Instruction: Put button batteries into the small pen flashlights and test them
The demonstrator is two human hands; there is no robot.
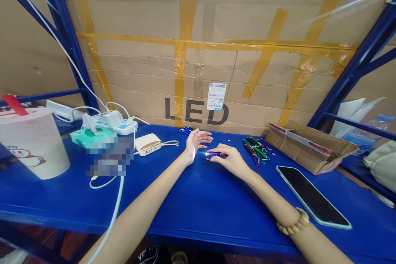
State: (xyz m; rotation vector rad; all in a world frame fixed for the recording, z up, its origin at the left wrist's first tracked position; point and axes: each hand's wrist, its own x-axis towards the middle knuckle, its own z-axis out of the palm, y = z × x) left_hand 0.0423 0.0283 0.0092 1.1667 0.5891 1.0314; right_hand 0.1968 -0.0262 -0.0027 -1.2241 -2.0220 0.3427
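Note:
My right hand (230,160) grips a small purple flashlight (216,154) between thumb and fingers, its lit end pointing left. Light from it falls on the wrist and palm of my left hand (197,143), which is raised with the fingers spread and nothing in them. Behind my left hand lie a few slim blue items (185,130), partly hidden by it. To the right of my right hand is a pile of several small green, red and black flashlights (256,148) with clips on them.
An open cardboard box (312,148) and a phone (312,196) lie to the right on the blue table (192,206). On the left are a power bank (148,144), a tissue pack (93,135), a power strip (123,126), white cables and a large cup (34,144). Cardboard (139,70) stands behind.

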